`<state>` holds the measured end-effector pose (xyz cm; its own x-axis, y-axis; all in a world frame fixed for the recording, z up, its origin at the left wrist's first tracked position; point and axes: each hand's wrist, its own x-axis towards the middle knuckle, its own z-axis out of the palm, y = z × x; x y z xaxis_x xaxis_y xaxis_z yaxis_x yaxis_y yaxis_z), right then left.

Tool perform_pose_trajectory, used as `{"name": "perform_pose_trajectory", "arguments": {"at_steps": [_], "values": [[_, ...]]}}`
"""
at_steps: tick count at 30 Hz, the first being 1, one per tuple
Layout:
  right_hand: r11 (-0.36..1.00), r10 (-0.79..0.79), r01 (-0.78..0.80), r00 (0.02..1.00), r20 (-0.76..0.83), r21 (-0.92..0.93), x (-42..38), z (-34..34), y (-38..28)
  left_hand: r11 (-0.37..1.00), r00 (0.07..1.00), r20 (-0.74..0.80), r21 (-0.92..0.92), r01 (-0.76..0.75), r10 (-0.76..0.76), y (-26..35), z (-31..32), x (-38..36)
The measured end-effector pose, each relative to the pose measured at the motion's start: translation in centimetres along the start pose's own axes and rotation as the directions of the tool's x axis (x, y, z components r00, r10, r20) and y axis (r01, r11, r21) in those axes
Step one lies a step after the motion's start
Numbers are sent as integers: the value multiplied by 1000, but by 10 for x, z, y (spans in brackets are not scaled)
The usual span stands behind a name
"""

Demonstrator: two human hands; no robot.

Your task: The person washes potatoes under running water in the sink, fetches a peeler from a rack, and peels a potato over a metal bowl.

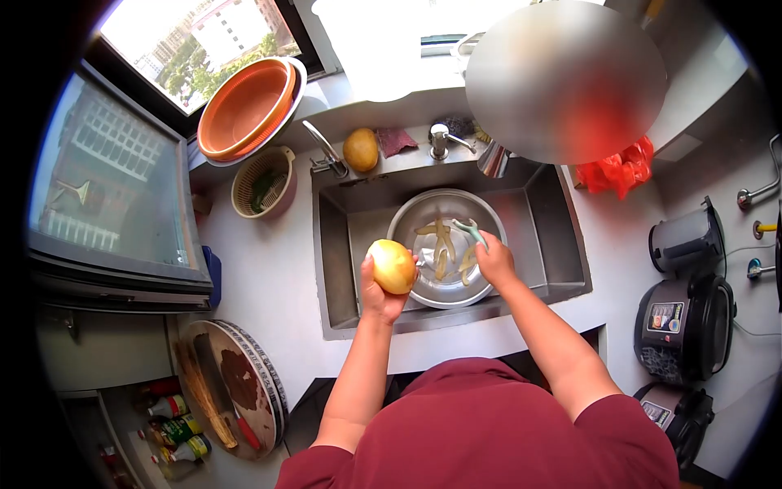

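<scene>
My left hand is closed around a large, round yellow fruit, held over the near left rim of a metal basin. Paler patches show on its surface. My right hand grips the light green handle of a peeler, its head pointing left above the basin. The two hands are apart, and the peeler does not touch the fruit. Several strips of peel lie inside the steel basin, which stands in the sink.
Behind the sink are a faucet, another yellow-brown fruit and a soap pump. A colander with greens stands left. A round chopping board with a red-handled knife lies lower left. Black cookers line the right.
</scene>
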<state>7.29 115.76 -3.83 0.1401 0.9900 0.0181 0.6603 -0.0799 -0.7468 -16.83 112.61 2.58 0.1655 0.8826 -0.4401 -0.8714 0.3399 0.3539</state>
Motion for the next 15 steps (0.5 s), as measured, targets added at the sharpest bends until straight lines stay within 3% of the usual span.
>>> {"name": "perform_pose_trajectory", "arguments": {"at_steps": [2,4,6,8,9,10,12,15], "values": [[992,-124,124,992,15,22,-12,-4,-12,994,990,96,-37,107,-103,-9,3,-10],[964,-212,186,969,125,187,-25,-1,-33,979,966,186,-59,196,-182,-20,15,-19],[897,-353,269,913,203,351,-38,3,-47,983,965,209,-56,175,-160,-31,39,-28],[775,-341,11,849,404,631,-42,-1,-55,975,968,204,-133,177,-148,-34,37,-26],[781,-288,-96,821,493,617,-40,-25,-59,976,970,191,-128,176,-150,-33,35,-25],[634,-251,-370,732,633,679,-35,-48,-65,976,968,210,-134,170,-140,-29,33,-24],[214,-177,-633,724,667,744,-26,-90,-72,985,977,192,-125,118,-93,-19,31,-24],[-69,-360,-572,778,515,817,-17,-144,-92,989,989,142,-137,49,-29,-8,35,-30]]}}
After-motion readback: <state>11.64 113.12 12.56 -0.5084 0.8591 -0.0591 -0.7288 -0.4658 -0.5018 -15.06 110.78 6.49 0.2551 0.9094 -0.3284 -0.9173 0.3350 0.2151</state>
